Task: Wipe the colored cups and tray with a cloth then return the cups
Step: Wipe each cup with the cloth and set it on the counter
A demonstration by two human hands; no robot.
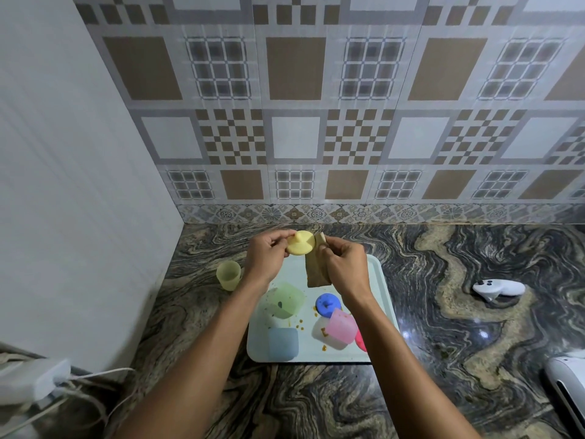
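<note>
A yellow cup [228, 275] stands on the counter [190, 312], just left of the left hand [265, 253], whose fingers are curled round a yellow lid [300, 243]. Right beside the lid, the right hand [343, 264] pinches a brown cloth [316, 267] that touches the lid and hangs down from the fingers. Below both hands, the tray [308, 353] holds a green cup [286, 301], a blue cup [283, 342], a blue lid [327, 304] and a pink cup [342, 326].

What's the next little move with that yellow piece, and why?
Probably draw the brown cloth across the yellow lid: the left hand pinches the lid, and the right hand holds the cloth at its edge, above the stained tray.
</note>
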